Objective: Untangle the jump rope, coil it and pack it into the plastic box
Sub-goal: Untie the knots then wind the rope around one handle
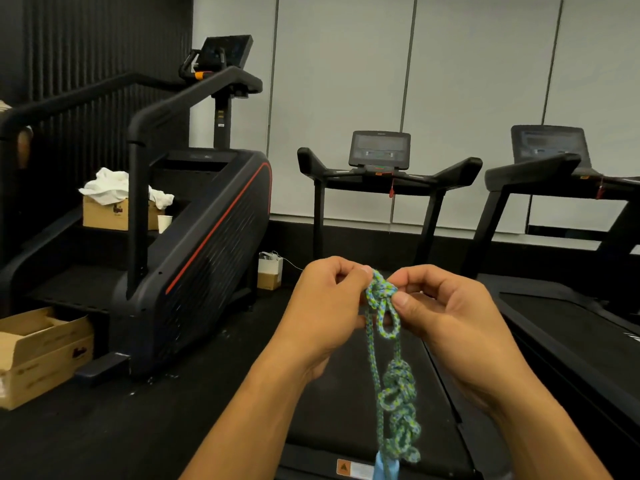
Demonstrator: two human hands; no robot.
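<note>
My left hand (325, 306) and right hand (446, 313) pinch the top knot of the green-blue jump rope (382, 306) held above a treadmill belt (332, 410), more knots hanging below, so untangling has barely begun; coiling and boxing remain.

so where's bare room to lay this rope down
Bare: the treadmill belt under both hands, and the dark floor between it and the stair machine. Crowded: the far left, with an open cardboard box. The rope hangs knotted from both hands.
</note>
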